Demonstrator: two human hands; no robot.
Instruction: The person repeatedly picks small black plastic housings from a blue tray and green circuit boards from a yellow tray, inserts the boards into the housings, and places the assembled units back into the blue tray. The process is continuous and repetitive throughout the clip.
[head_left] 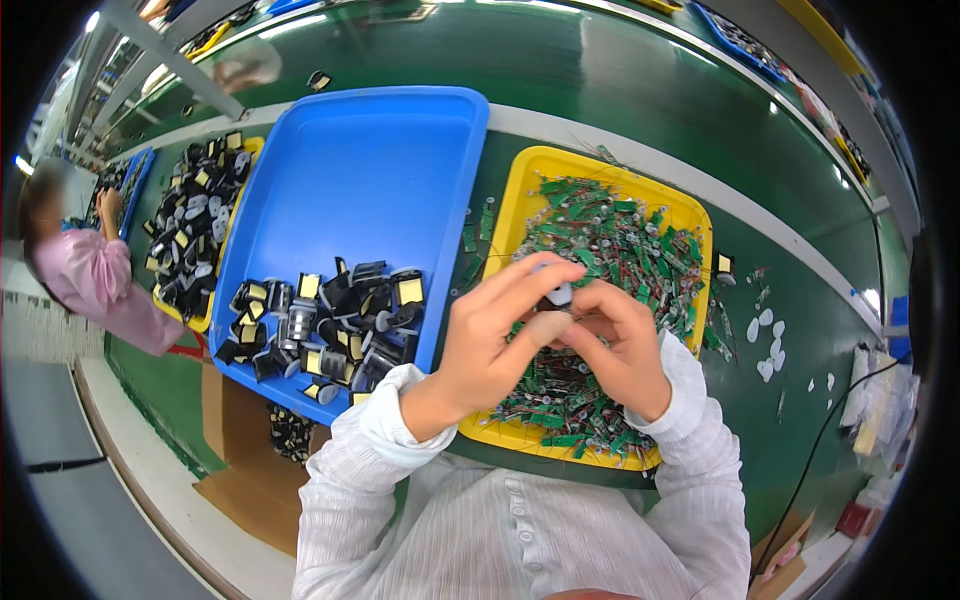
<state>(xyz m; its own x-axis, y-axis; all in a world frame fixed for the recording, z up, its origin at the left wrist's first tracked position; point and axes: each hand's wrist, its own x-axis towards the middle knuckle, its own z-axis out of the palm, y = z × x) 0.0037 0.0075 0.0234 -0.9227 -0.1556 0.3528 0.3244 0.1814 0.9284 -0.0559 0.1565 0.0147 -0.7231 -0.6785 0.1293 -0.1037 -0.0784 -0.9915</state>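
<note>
Over the yellow tray of green circuit boards, the left hand pinched a small dark-and-grey part; the right hand curled beside it, its grip unclear. It seemed close fingertip work, next calling for steady alignment.

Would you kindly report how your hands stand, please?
Left hand pinching black-and-grey casing; right hand alongside; yellow tray of circuit boards beneath; no obstruction visible.
</note>
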